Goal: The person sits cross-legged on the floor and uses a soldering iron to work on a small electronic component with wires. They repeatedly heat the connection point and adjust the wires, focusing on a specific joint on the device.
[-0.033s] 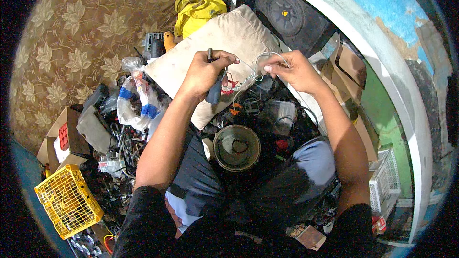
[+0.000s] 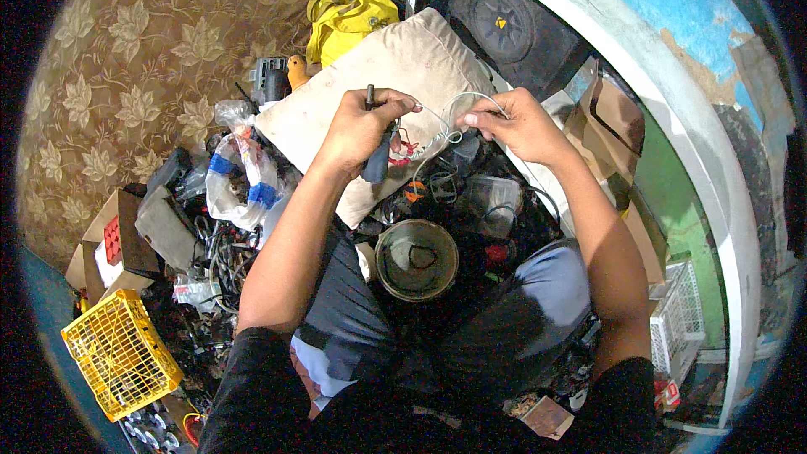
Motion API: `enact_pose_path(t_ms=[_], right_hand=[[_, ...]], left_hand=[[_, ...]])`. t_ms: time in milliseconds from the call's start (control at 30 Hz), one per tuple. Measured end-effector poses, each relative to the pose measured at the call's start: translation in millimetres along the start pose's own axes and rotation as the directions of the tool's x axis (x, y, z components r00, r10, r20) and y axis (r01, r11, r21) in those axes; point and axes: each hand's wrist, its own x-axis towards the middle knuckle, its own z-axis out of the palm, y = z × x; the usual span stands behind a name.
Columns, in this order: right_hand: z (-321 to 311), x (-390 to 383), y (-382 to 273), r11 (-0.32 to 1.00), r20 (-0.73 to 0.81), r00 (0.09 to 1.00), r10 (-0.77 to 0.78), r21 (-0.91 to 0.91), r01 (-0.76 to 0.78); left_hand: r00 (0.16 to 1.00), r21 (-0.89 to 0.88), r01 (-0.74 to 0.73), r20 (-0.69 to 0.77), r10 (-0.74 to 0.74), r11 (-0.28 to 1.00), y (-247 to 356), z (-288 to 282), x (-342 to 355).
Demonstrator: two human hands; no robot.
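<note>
My left hand is closed, pinching a thin white cable between thumb and forefinger. Tucked in the same hand is a tool with a dark shaft jutting out above and a blue-grey handle hanging below; its kind I cannot make out. Opposite it, my right hand is closed on another stretch of that cable. Between the hands the cable curves into a knot-like loop, and a length hangs down from there. Red wire shows beside the tool, over the pillow's edge.
A beige pillow lies beyond my hands. A round tin stands between my knees, with a clear plastic container nearby. To the left are a tangle of cables, a plastic bag and a yellow crate. A speaker stands far right.
My right fingertips have shifted slightly to the left, and the loop in the cable sits a little differently. My left hand looks the same.
</note>
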Motion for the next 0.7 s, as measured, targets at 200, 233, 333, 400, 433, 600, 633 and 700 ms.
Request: enact_pose_path(t_ms=[200, 233, 333, 400, 433, 600, 633, 700], right_hand=[[-27.1, -9.1, -13.2, 0.888, -0.179, 0.980, 0.082, 0.460, 0.010], [-34.1, -10.3, -6.9, 0.882, -0.264, 0.958, 0.114, 0.471, 0.025], [-35.3, -8.2, 15.3, 0.864, -0.450, 0.864, 0.227, 0.502, 0.035], [-40.6, -6.4, 31.2, 0.776, -0.560, 0.747, 0.358, 0.623, 0.094], [-53.3, -7.9, 39.3, 0.682, -0.598, 0.659, 0.456, 0.710, 0.172], [-97.0, -29.6, 102.5, 0.909, -0.859, 0.299, 0.416, 0.385, -0.159], [-96.4, -32.9, 126.2, 0.938, -0.917, 0.306, 0.256, 0.160, -0.307], [-100.0, -41.3, 168.1, 0.853, -0.932, 0.339, 0.128, -0.071, -0.518]], left_hand=[[0.997, -0.032, 0.076, -0.011, -0.076, 0.997, 5.8, -7.8, -4.0], [0.997, -0.071, 0.080, -0.010, -0.081, 0.994, 7.1, -7.9, -4.0], [0.999, -0.051, 0.044, 0.020, -0.043, 0.998, 7.4, -5.0, -2.4], [0.999, 0.009, 0.039, 0.019, -0.039, 0.999, 2.9, -8.8, -2.8], [0.999, 0.037, 0.036, 0.016, -0.037, 0.999, 0.8, -12.3, -3.6], [0.996, -0.036, 0.071, -0.052, -0.072, 0.997, 2.3, -32.5, -6.0], [0.997, -0.060, 0.049, -0.063, -0.053, 0.997, 3.7, -32.9, -4.6], [0.995, -0.105, 0.018, -0.091, -0.028, 0.994, 4.1, -33.9, -6.3]])
